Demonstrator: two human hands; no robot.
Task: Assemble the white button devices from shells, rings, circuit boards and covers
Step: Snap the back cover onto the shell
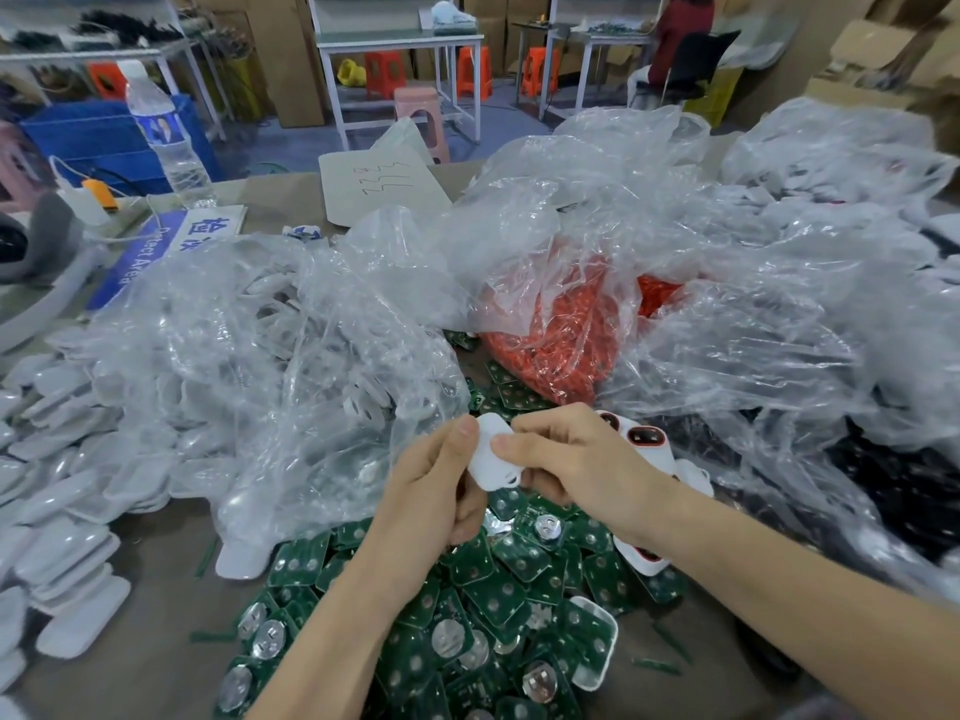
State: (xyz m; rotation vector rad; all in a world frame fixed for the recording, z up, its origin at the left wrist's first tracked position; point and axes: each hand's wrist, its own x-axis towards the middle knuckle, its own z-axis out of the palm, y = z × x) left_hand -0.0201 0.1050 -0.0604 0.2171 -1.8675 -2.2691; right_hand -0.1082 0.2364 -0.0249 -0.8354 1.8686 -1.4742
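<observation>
A white shell (491,454) is held above a heap of green circuit boards (498,605). My left hand (436,491) grips its left side, thumb on top. My right hand (566,459) pinches its right edge. Just behind my right hand lie shells fitted with orange rings (641,438). A clear bag of orange rings (561,330) sits behind them. White covers (57,532) are piled at the left, and a clear bag of white shells (291,366) lies beside them.
More clear bags (779,262) cover the right of the table. A water bottle (166,132), a blue sign (156,246) and a sheet of card (379,187) stand at the back. Workbenches, stools and a seated person (675,44) are behind.
</observation>
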